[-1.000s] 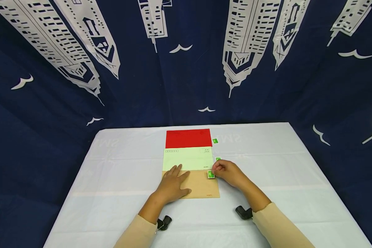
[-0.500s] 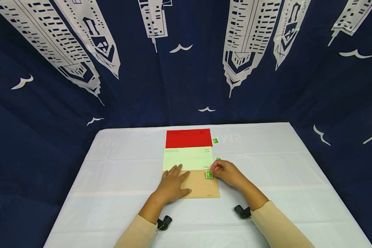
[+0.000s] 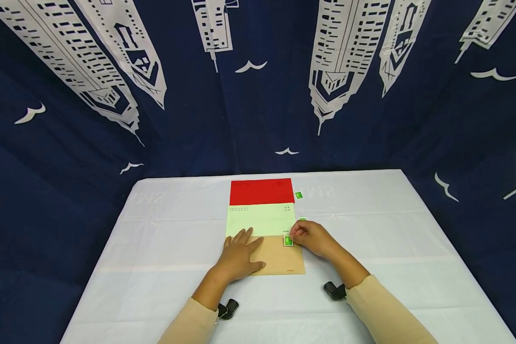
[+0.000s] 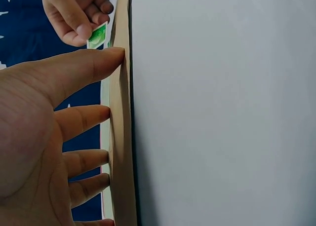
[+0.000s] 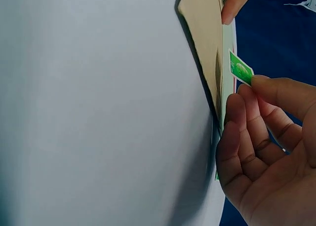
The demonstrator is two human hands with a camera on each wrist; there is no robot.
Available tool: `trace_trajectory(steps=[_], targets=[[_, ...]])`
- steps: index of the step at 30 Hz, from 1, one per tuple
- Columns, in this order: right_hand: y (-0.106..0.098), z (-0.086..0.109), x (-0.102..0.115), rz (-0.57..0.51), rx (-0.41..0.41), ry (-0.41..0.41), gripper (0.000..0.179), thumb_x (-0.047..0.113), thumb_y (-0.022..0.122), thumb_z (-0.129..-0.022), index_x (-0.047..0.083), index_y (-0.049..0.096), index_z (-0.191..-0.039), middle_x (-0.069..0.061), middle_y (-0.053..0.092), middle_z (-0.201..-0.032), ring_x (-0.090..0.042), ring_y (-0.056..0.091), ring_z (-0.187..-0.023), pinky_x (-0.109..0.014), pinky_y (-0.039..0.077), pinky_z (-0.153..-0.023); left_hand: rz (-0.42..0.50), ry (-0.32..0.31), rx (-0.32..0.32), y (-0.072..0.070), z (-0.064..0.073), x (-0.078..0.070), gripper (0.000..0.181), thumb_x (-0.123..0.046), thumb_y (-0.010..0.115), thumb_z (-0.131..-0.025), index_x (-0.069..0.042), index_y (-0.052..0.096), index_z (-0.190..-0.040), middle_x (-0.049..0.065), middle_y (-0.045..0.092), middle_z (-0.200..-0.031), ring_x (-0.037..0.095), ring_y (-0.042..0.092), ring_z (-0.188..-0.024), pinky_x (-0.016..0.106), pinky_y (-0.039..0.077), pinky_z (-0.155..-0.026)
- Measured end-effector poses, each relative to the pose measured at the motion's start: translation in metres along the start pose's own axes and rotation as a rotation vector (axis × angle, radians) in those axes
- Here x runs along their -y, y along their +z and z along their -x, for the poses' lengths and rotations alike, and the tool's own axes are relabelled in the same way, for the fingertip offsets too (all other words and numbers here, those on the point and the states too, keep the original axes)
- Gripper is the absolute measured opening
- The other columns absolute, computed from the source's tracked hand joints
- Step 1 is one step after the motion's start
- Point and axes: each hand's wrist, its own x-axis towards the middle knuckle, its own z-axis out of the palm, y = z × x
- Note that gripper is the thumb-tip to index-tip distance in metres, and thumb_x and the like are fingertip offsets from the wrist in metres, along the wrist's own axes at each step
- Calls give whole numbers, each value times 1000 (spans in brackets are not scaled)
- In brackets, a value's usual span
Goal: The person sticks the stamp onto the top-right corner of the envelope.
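A brown envelope (image 3: 279, 260) lies nearest the person, its left part under the spread fingers of my left hand (image 3: 240, 255), whose fingertips press on it in the left wrist view. My right hand (image 3: 315, 239) pinches a small green stamp (image 5: 240, 68) with a white border by one corner, between thumb and index finger. In the head view the stamp overlaps the envelope's upper right corner; the right wrist view shows it tilted, held just off the paper. Behind the brown envelope lies a pale green envelope (image 3: 260, 220), then a red envelope (image 3: 261, 192).
A second green stamp (image 3: 299, 195) lies right of the red envelope. Another stamp (image 3: 303, 219) beside the pale green envelope is partly hidden by the right hand. A white cloth (image 3: 163, 248) covers the table; a dark blue patterned curtain (image 3: 198, 134) hangs behind it.
My right hand has moved slightly left with the stamp, further in over the brown envelope's upper right corner. The left hand has stayed in place.
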Motion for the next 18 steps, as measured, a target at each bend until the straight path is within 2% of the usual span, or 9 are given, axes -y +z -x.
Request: trace_trajectory(steps=[18], targets=[[2,-4,6,36,33,-5,4,9,70,-92,8,67,-89,-2,60,-79,-14,55,-77,-24,47,-70,-8,4,9,-1,-1,-1,69,-44,74,-88,-17,53,-149,16,32,-165,40,26,-154,71,20,-119]])
